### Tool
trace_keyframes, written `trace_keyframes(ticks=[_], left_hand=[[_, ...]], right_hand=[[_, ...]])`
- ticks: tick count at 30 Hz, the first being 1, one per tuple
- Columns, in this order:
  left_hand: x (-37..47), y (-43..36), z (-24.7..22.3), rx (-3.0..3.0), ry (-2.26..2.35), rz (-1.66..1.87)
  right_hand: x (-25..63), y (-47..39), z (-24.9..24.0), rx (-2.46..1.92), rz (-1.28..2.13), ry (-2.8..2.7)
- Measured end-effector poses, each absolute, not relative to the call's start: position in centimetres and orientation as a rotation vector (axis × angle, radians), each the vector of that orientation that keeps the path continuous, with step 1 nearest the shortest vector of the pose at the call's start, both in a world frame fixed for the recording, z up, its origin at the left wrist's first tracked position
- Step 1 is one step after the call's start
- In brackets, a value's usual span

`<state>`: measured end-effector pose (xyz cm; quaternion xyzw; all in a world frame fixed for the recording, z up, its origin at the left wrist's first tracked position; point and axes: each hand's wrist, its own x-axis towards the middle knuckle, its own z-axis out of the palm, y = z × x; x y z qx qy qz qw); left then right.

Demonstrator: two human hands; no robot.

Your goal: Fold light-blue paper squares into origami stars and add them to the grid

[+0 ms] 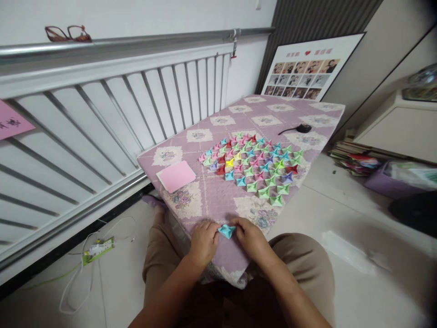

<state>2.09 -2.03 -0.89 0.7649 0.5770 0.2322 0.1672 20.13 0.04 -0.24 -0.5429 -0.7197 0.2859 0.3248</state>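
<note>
A light-blue folded paper boat [226, 231] is between my two hands, close to the table's near corner. My left hand [205, 239] pinches its left tip, and my right hand [251, 237] pinches the right tip. Farther up the cloth stand rows of small paper boats [254, 164] in green, pink, blue, red, yellow and purple. To the left of those rows lies a stack of paper sheets [176, 176], with a pink one on top.
The table [191, 200] wears a purple-and-white floral cloth. A black object with a cord [303, 128] lies at its far right. A white radiator [112, 123] runs along the left, with glasses [68, 34] on its pipe. A power strip [99, 249] rests on the floor.
</note>
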Motion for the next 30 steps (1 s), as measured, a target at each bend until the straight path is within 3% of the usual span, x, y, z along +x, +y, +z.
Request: trace_keyframes(ticks=[22, 30], left_hand=[[4.0, -2.9, -1.3, 2.105, 1.566, 0.745], [4.1, -2.9, -1.4, 1.930, 1.519, 0.832]], right_hand=[[21.9, -0.1, -0.1, -1.422, 0.644, -1.722], [20.2, -2.9, -0.5, -1.363, 0.648, -1.909]])
